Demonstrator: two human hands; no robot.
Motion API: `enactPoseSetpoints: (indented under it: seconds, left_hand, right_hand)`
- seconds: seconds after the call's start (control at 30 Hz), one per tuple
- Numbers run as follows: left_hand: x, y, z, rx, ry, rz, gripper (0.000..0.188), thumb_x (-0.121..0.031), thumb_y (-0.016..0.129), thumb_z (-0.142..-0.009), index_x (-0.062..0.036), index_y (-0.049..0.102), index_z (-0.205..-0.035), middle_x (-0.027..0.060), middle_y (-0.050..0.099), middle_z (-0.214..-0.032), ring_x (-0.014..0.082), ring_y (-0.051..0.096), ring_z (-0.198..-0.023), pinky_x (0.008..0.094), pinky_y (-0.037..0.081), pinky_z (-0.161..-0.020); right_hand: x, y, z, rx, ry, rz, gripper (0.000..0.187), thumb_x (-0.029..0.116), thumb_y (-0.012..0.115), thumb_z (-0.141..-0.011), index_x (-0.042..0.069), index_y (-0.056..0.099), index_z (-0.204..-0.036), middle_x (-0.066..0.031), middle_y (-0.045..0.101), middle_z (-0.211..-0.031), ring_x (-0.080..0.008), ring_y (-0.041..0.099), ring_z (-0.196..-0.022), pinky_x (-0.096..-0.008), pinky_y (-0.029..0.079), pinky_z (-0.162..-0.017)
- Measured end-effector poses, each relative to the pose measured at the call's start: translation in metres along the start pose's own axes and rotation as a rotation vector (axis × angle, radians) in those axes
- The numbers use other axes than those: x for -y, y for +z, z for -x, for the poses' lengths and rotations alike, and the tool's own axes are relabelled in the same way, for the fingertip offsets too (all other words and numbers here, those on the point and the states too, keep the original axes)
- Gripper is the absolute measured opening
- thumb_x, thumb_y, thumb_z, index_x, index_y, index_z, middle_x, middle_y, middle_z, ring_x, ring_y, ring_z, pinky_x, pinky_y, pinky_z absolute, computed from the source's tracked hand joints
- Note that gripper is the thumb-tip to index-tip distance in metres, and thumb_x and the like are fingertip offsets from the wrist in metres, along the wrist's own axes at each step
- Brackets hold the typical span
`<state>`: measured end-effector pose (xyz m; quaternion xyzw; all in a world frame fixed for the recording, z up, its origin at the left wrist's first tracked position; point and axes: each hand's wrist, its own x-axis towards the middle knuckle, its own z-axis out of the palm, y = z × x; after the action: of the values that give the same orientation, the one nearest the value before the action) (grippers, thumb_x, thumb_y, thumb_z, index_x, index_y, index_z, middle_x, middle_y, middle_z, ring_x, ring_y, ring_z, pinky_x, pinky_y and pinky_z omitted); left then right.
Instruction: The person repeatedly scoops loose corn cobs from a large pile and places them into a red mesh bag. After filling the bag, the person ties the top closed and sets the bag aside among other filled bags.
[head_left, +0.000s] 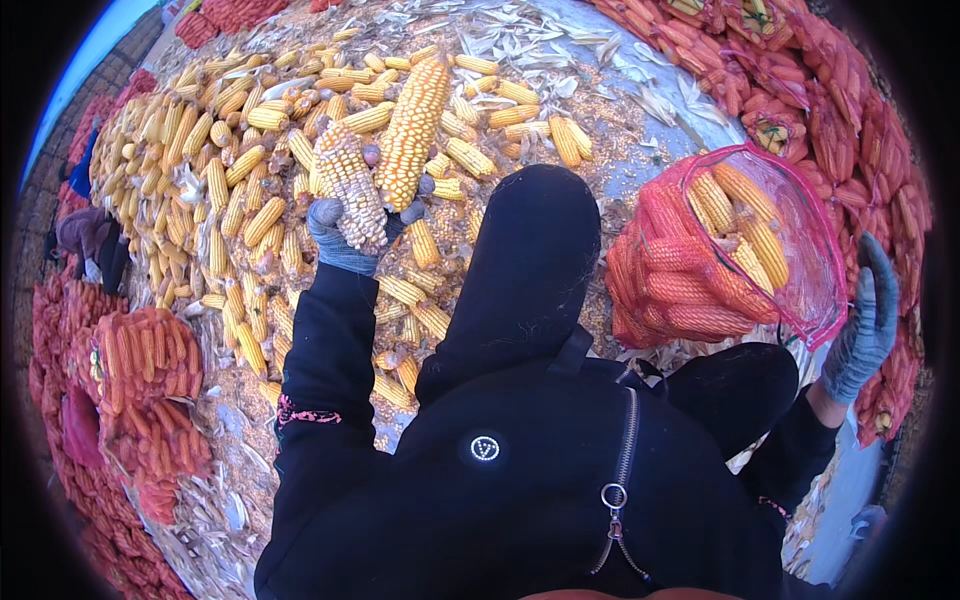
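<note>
My left hand (343, 238), in a grey glove, is closed around two ears of corn in front of the pile. One is a pale corn cob (350, 185) with patchy, whitish kernels; the other is a longer, bright yellow ear of corn (412, 130), both pointing away from me. My right hand (866, 325), also gloved, is open with fingers stretched out beside the rim of a red mesh bag (660, 260). Several yellow ears (750, 240) show through the bag's wide mouth. Whether that hand touches the rim I cannot tell.
A large heap of husked corn (235, 180) spreads ahead and to the left. Filled red mesh bags (830, 120) are stacked on the right, with more bags (150, 355) on the left. Dry husks (560, 45) and loose kernels litter the ground. Another person (92, 240) is bent over at far left.
</note>
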<state>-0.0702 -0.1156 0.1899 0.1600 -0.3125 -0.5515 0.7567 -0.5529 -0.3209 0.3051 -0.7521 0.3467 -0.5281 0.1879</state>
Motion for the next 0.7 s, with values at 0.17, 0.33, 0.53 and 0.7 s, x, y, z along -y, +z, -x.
enactPoseSetpoints:
  seconds: [0.17,0.33,0.53,0.7]
  left_hand:
    - [0.033,0.044,-0.109,0.228,-0.237,-0.068,0.068,-0.031,0.076,-0.059,-0.0086,0.049,-0.117,0.0281,0.042,-0.128,0.0431,0.052,-0.108,0.0399,0.051,-0.071]
    - [0.103,0.097,-0.189,0.526,-0.446,-0.242,0.074,-0.026,0.077,-0.057,-0.0032,0.046,-0.12,0.0279,0.046,-0.122,0.0434,0.05,-0.112,0.0455,0.052,-0.083]
    - [0.16,0.103,-0.206,0.374,-0.493,-0.097,0.052,-0.027,0.068,-0.079,-0.0041,0.05,-0.121,0.0202,0.048,-0.127,0.0363,0.049,-0.116,0.0503,0.044,-0.096]
    - [0.178,0.084,-0.223,-0.094,-0.473,-0.171,0.048,-0.039,0.058,-0.088,-0.0041,0.049,-0.12,0.016,0.059,-0.102,0.0294,0.061,-0.094,0.0456,0.053,-0.08]
  right_hand:
    - [0.05,0.106,-0.03,0.581,0.42,-0.562,0.073,0.036,0.067,-0.081,0.002,0.036,-0.138,-0.0139,0.053,-0.123,-0.0179,0.058,-0.103,-0.0293,0.048,-0.085]
    - [0.019,0.167,-0.077,0.374,0.56,-0.845,0.054,0.033,0.066,-0.083,0.0,0.052,-0.123,-0.0128,0.059,-0.115,-0.0246,0.059,-0.101,-0.0364,0.05,-0.085]
    - [-0.017,0.058,-0.089,0.378,0.246,-0.667,0.035,0.01,0.067,-0.081,0.006,0.055,-0.113,0.0002,0.06,-0.096,-0.0111,0.058,-0.087,-0.0268,0.048,-0.078]
    - [-0.054,0.039,-0.062,0.729,0.135,0.181,0.056,0.016,0.073,-0.075,0.005,0.05,-0.124,-0.0114,0.061,-0.114,-0.0232,0.058,-0.106,-0.0358,0.046,-0.09]
